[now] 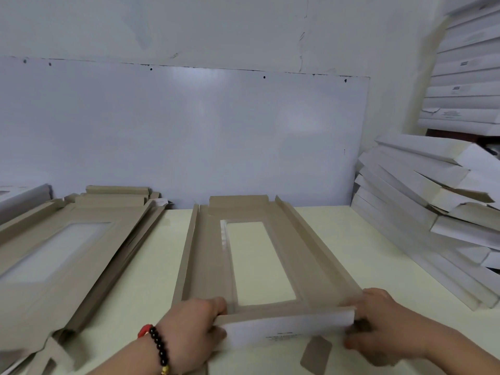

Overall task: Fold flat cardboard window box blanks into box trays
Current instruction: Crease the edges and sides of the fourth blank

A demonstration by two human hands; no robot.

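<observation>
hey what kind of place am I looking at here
Probably a small packaging workroom: a stack of flat blanks on the left, piled white boxes on the right, and both hands folding a window box blank on the table.

a pale table point(351, 239) meets a glossy white board point(189, 131) along its far edge, below a white wall point(216, 28).

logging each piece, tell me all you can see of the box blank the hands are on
The box blank is brown-grey cardboard with a white outer face, lying lengthwise on the cream table. A long rectangular clear window sits in its middle. Both long side walls and the far flap stand partly raised. The left hand and right hand fold up its near end flap.
</observation>
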